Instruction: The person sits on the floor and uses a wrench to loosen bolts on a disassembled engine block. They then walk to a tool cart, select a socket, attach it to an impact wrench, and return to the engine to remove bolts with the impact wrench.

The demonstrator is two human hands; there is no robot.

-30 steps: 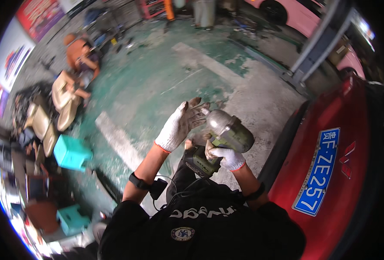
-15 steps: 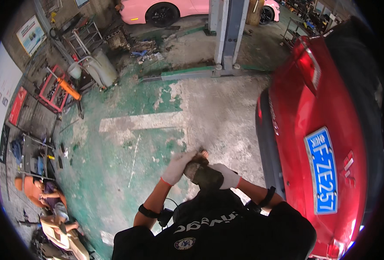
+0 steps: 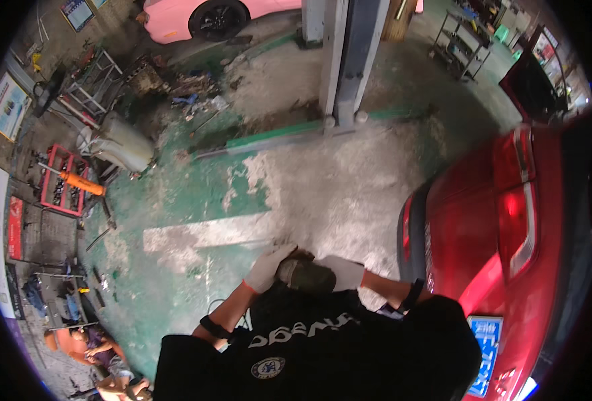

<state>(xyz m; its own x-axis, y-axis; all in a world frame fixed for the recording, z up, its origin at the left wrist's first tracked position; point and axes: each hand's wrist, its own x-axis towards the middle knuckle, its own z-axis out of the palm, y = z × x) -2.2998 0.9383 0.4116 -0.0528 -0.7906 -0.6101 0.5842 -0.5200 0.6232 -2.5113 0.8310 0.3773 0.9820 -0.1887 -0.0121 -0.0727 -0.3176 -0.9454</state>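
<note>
At the bottom centre, close to my torso, both white-gloved hands are round an olive-green, metal-nosed power tool (image 3: pixel 308 275). My left hand (image 3: pixel 269 266) is closed on its nose end at the left, fingers partly hidden. My right hand (image 3: pixel 342 273) grips it from the right. The tool's lower part is hidden. To my right stands the red car's rear end (image 3: pixel 469 220), with a dark bumper and a lit tail lamp.
Ahead are a two-post lift column (image 3: pixel 346 67) and a pink car (image 3: pixel 165 20). Along the left stand a cylinder tank (image 3: pixel 122 147), a red tool tray (image 3: pixel 62 175) with an orange jack (image 3: pixel 82 182), and a seated person (image 3: pixel 92 351). A metal cart (image 3: pixel 463 43) stands back right.
The view has swung right toward the lift and pink car. My left hand has gone from spread fingers to closed on the tool; both hands and tool now sit low against my body.
</note>
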